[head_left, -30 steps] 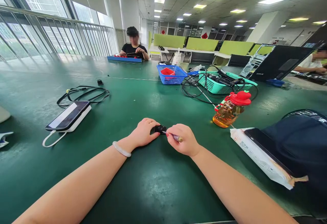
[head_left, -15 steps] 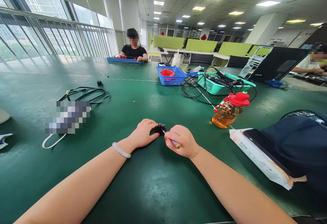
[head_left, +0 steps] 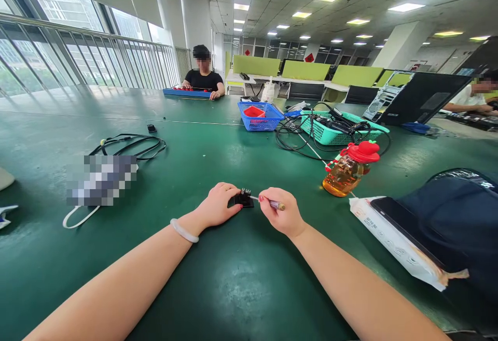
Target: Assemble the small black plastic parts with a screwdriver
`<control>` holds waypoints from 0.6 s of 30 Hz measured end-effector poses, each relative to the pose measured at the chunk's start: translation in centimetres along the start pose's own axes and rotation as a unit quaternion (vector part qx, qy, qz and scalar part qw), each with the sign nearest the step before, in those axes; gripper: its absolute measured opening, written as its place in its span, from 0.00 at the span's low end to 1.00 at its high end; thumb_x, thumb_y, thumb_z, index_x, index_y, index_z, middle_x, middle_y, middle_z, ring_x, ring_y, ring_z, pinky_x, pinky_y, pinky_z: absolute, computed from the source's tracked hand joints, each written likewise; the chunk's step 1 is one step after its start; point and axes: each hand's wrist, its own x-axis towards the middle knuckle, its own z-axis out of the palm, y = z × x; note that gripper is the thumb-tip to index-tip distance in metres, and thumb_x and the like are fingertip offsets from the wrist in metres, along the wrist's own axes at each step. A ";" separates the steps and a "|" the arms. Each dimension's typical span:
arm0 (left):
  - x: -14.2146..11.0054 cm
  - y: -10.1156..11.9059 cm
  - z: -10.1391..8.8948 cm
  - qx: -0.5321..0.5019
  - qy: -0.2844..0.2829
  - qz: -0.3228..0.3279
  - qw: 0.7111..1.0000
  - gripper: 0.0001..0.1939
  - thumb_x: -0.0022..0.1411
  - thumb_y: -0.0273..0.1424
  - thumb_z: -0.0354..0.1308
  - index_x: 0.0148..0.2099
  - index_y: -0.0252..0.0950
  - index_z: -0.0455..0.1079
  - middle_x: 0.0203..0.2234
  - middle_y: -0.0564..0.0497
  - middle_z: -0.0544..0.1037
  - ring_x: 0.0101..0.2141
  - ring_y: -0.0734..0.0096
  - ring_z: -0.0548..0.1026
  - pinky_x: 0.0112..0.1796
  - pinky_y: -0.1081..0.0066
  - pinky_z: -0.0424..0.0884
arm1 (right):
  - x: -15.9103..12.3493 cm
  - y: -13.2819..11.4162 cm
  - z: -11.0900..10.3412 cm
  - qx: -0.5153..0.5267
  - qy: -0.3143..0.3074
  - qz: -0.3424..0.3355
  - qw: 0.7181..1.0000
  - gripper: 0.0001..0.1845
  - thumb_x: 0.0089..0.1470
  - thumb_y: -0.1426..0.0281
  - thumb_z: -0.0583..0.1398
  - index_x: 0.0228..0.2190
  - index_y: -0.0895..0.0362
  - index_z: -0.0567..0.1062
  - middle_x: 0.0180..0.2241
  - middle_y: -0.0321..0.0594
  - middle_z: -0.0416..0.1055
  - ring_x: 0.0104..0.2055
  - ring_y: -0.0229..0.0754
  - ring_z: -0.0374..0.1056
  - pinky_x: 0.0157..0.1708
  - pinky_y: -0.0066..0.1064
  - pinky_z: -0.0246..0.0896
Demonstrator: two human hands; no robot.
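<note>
On the green tabletop (head_left: pixel 233 279), a small black part with metal prongs (head_left: pixel 246 199) lies in front of me. My left hand (head_left: pixel 220 203), wearing a pale bangle at the wrist, grips its left side between thumb and fingers. In my right hand (head_left: pixel 283 211) is a screwdriver (head_left: pixel 277 205) with a thin metal shaft and a purplish handle ending in a tan cap. Its shaft points left and its tip reaches the right side of the black part; whether it touches is too small to tell.
A bottle with a red lid (head_left: pixel 346 171) stands at the right, near a white packet (head_left: pixel 392 242) and a dark phone (head_left: pixel 412 232). Behind are a blue basket (head_left: pixel 261 123) and a green basket (head_left: pixel 330 136) of cables. Coiled cable (head_left: pixel 151 146) lies left. A person (head_left: pixel 204 76) sits opposite.
My right hand has moved a little to the right with the screwdriver, showing more of its shaft and of the black part. My left hand stays on the part.
</note>
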 end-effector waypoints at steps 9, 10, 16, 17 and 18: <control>-0.1 0.2 -0.2 -0.010 -0.001 0.003 1.000 0.17 0.61 0.36 0.57 0.52 0.40 0.71 0.48 0.46 0.75 0.51 0.56 0.68 0.55 0.54 0.64 | -0.1 1.0 0.0 0.098 0.044 0.214 0.971 0.19 0.63 0.59 0.49 0.25 0.54 0.69 0.20 0.34 0.65 0.22 0.36 0.62 0.24 0.28 0.58; -0.1 0.2 -0.2 -0.013 0.001 0.003 1.000 0.18 0.61 0.36 0.57 0.53 0.40 0.71 0.48 0.46 0.75 0.51 0.56 0.68 0.55 0.54 0.63 | -0.2 1.1 0.1 0.103 0.045 0.227 0.967 0.20 0.63 0.58 0.49 0.25 0.54 0.69 0.20 0.34 0.64 0.21 0.36 0.61 0.24 0.29 0.58; -0.1 0.3 -0.2 -0.024 0.001 -0.007 1.000 0.22 0.60 0.36 0.58 0.57 0.42 0.68 0.49 0.46 0.75 0.53 0.56 0.68 0.56 0.54 0.63 | -0.3 1.5 0.4 0.108 0.030 0.236 0.965 0.20 0.62 0.56 0.50 0.26 0.54 0.70 0.20 0.34 0.65 0.21 0.37 0.62 0.23 0.28 0.58; -0.1 0.3 -0.2 -0.024 0.000 -0.009 1.000 0.22 0.60 0.36 0.58 0.57 0.42 0.68 0.49 0.46 0.75 0.53 0.56 0.68 0.56 0.54 0.62 | -0.3 1.5 0.4 0.108 0.029 0.236 0.965 0.20 0.62 0.56 0.50 0.27 0.54 0.70 0.20 0.34 0.65 0.21 0.37 0.62 0.23 0.28 0.57; -0.1 0.3 -0.3 -0.024 -0.001 -0.010 1.000 0.22 0.60 0.36 0.58 0.57 0.42 0.68 0.49 0.46 0.75 0.53 0.56 0.68 0.56 0.54 0.62 | -0.3 1.5 0.5 0.108 0.028 0.238 0.965 0.20 0.62 0.56 0.50 0.27 0.54 0.71 0.20 0.34 0.65 0.21 0.37 0.62 0.23 0.28 0.57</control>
